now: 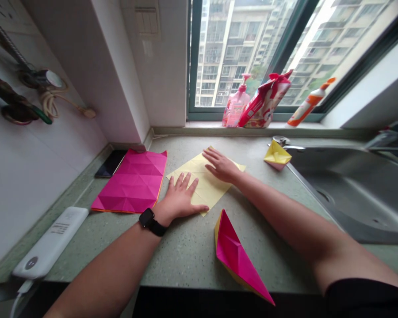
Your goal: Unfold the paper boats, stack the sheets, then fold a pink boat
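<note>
My paper [209, 191] is pale yellow, my boat [238, 256] magenta and yellow; the worktop [175, 265] is speckled grey-green, my watch [147, 217] black.

- Creased pale yellow paper sheet [208, 187]: one.
- Creased magenta paper sheet [132, 181], uppermost: one.
- Folded two-colour paper pieces [235, 258] [277, 155]: two.
- Plastic bottles [235, 107] [305, 108], pink and orange-and-white: two.
- Red-and-white plastic bag [265, 102]: one.
- White rectangular power bank [51, 247]: one.
</note>
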`<action>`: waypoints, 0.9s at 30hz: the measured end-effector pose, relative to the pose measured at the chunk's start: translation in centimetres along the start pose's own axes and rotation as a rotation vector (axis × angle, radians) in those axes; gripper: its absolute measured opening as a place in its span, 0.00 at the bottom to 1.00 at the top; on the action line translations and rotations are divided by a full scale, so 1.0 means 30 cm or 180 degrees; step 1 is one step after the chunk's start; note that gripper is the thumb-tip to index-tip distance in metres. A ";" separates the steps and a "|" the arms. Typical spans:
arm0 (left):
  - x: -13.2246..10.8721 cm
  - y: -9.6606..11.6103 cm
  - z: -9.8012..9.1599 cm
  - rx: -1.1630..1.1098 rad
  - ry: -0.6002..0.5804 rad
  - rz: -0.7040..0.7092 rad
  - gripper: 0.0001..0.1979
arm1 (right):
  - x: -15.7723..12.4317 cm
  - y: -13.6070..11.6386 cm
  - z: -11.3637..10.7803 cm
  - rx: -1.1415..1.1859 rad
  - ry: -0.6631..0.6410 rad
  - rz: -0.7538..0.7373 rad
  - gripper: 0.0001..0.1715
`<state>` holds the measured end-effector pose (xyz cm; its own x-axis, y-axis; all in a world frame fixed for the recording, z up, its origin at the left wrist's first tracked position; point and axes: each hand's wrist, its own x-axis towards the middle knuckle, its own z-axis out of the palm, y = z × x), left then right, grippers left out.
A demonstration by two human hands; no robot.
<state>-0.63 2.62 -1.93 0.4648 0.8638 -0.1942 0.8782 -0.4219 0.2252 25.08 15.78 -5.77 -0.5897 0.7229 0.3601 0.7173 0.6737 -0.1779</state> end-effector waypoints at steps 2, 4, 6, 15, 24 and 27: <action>0.004 -0.002 0.004 0.0043 0.0003 0.0018 0.61 | -0.020 -0.088 0.046 0.0162 -0.0262 -0.0335 0.39; 0.007 -0.003 0.007 0.0060 -0.0021 0.0012 0.61 | -0.032 -0.125 0.069 0.0119 -0.0521 -0.0257 0.39; 0.008 -0.003 0.006 0.0067 -0.0057 -0.0017 0.61 | -0.039 -0.099 0.055 -0.0012 -0.0784 -0.0030 0.43; 0.003 -0.007 0.004 0.0083 -0.0050 -0.0021 0.62 | -0.108 0.164 -0.079 -0.0423 -0.0592 0.1976 0.58; 0.003 -0.003 -0.008 0.0140 -0.0108 -0.0058 0.65 | -0.181 -0.038 -0.075 -0.0187 -0.0016 0.0729 0.41; 0.000 0.003 -0.012 0.0161 -0.0153 -0.0079 0.64 | -0.185 -0.109 -0.056 -0.0277 -0.0744 0.0806 0.44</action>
<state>-0.59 2.70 -1.56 0.4466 0.8605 -0.2450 0.8936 -0.4150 0.1713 26.63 9.31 -5.66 -0.4510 0.8876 0.0935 0.8745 0.4604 -0.1525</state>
